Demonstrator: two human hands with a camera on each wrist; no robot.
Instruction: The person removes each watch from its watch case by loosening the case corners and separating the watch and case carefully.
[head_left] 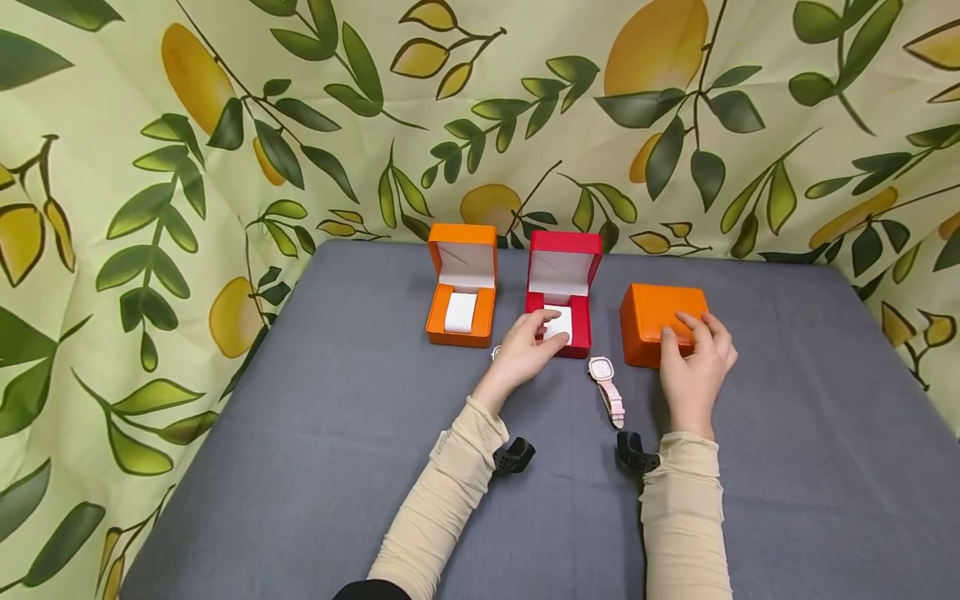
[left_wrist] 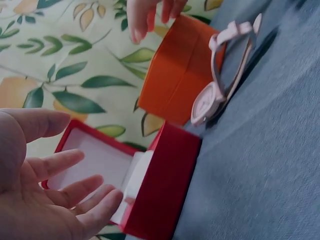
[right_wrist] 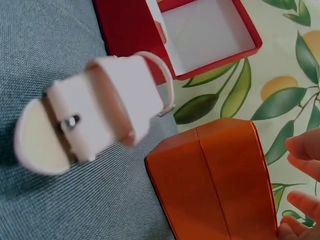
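My left hand (head_left: 521, 350) is above the open red watch box (head_left: 584, 317), its fingers loosely spread over the white cushion (head_left: 562, 323) and holding nothing. The left wrist view shows those fingers relaxed beside the box's white inside. At the closed orange box (head_left: 651, 310), my right hand (head_left: 699, 367) is by the lid with fingers gently bent. Whether its fingertips touch the lid I cannot tell. A pink-strapped watch (head_left: 602, 370) lies between the hands, its strap standing in a loop in the left wrist view (left_wrist: 207, 102).
An open orange watch box (head_left: 461, 339) with a white cushion (head_left: 461, 312) stands left of the red one. Part of another watch (head_left: 496, 352) peeks out behind my left hand. A leaf-and-lemon patterned cloth (head_left: 517, 158) hangs behind the grey table (head_left: 315, 433).
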